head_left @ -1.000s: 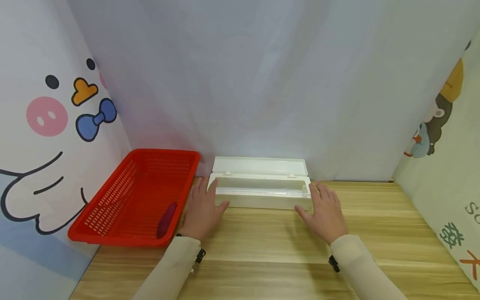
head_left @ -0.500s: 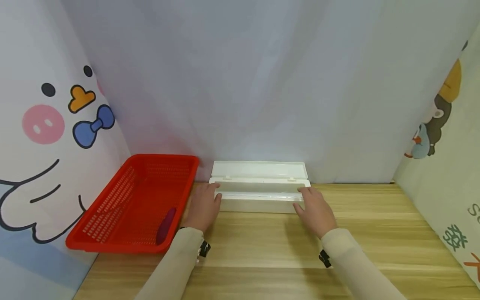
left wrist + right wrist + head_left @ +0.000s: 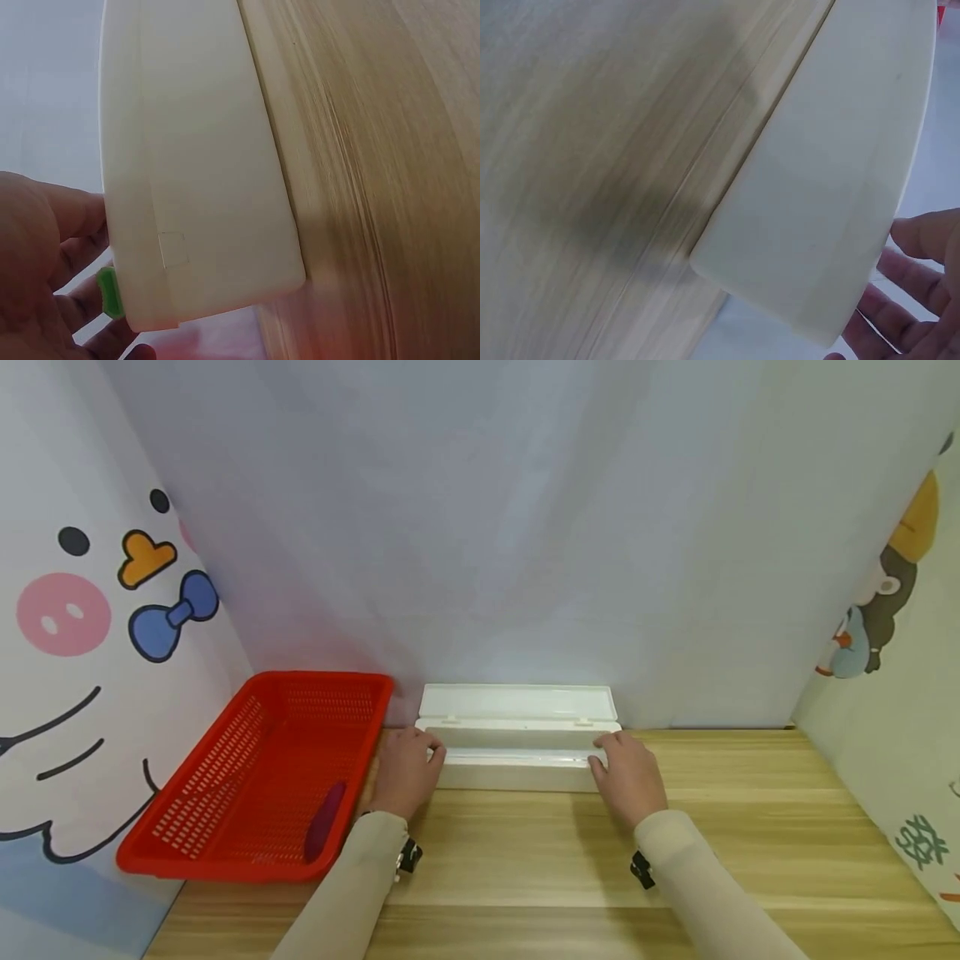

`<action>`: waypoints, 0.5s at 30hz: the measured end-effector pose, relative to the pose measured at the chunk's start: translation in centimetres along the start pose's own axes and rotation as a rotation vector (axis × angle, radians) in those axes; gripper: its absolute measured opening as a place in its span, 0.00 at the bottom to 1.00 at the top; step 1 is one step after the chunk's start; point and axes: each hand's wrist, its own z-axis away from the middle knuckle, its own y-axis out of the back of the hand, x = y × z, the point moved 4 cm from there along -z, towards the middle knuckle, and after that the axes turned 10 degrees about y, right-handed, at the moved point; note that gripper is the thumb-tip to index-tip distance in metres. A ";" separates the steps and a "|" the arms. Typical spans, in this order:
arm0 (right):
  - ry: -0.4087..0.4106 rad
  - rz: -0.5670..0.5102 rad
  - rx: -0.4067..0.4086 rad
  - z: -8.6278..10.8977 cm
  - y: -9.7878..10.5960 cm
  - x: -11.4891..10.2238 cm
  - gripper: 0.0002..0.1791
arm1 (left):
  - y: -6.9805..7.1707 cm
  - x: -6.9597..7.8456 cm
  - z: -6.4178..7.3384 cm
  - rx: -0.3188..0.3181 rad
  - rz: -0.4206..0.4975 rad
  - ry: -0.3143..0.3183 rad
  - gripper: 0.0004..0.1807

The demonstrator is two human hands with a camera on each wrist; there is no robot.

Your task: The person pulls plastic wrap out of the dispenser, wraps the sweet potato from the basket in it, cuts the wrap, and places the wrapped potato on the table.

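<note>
A long white plastic box (image 3: pixel 517 777) lies on the table with its hinged lid (image 3: pixel 517 702) raised against the curtain. A shiny clear strip (image 3: pixel 517 757) runs along its front rim. At the left end, my left hand (image 3: pixel 405 772) has its thumb and curled fingers at the top edge. A small green piece (image 3: pixel 109 292) shows beside those fingers in the left wrist view. My right hand (image 3: pixel 630 777) grips the opposite end in the same way, its thumb on the upper edge in the right wrist view. I cannot tell whether the fingers pinch the rim or the strip.
To the left of the box stands a red perforated basket (image 3: pixel 277 802) with a dark purple elongated thing (image 3: pixel 325 822) inside. A grey curtain (image 3: pixel 480 527) hangs right behind the box. Printed cloth walls border the wooden table (image 3: pixel 735 827) at both sides.
Both hands have closed in on the box ends. Their fingers, spread wide earlier, are now curled and drawn toward the thumbs at the front rim. The head view has shifted slightly.
</note>
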 end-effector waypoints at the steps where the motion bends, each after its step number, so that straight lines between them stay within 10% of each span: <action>1: 0.002 0.002 0.008 0.0 0.0 0.0 0.11 | -0.1 0.0 0.0 0.001 0.002 0.000 0.08; 15: 0.019 -0.001 0.064 -0.2 0.5 0.3 0.05 | -0.3 0.2 -0.5 0.046 0.043 -0.021 0.09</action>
